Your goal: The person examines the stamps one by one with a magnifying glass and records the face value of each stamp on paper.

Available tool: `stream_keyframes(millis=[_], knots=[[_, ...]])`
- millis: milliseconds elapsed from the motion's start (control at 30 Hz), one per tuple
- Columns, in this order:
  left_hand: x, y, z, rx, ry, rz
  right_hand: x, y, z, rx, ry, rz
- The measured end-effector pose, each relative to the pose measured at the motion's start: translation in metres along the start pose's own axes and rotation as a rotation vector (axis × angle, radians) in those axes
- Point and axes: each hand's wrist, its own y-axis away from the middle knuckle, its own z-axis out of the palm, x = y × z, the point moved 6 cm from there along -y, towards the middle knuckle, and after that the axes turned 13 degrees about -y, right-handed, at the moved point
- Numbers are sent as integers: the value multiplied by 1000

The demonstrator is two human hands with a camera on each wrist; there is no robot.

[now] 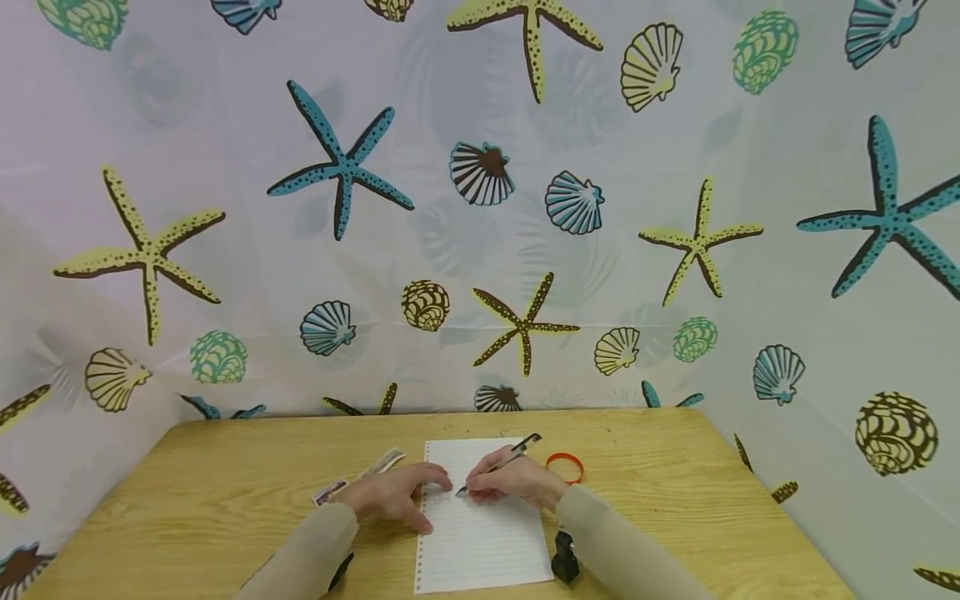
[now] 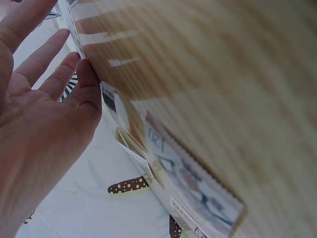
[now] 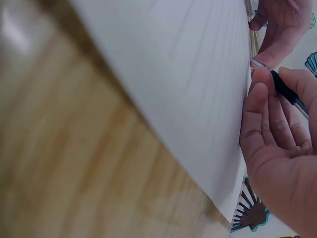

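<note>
A sheet of lined, hole-punched paper (image 1: 483, 554) lies on the wooden table. My right hand (image 1: 517, 479) pinches a pen (image 1: 525, 446), its tip at the sheet's upper left part beside some faint marks (image 1: 442, 501). In the right wrist view the pen's black grip (image 3: 282, 87) shows between thumb and fingers. Spread over the sheet's left edge, my left hand (image 1: 393, 493) rests with relaxed fingers and holds nothing. Close to that hand are small printed slips like stamps (image 1: 330, 492), one of them a slip marked 120 (image 2: 190, 183) in the left wrist view.
A red ring-shaped band (image 1: 564, 455) lies just right of the paper, near my right wrist. Small black devices sit at both wrists, the right one (image 1: 565, 558) beside the paper's lower edge. A curtain with starfish and shells (image 1: 517, 329) hangs behind the wooden table (image 1: 675, 500).
</note>
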Motion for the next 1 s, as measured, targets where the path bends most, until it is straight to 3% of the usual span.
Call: stream_keyframes(millis=[533, 1000], knots=[[1, 2, 0, -6, 35, -6, 0, 0, 0, 11, -12, 9], [0, 3, 1, 9, 4, -2, 0, 0, 0, -10, -7, -26]])
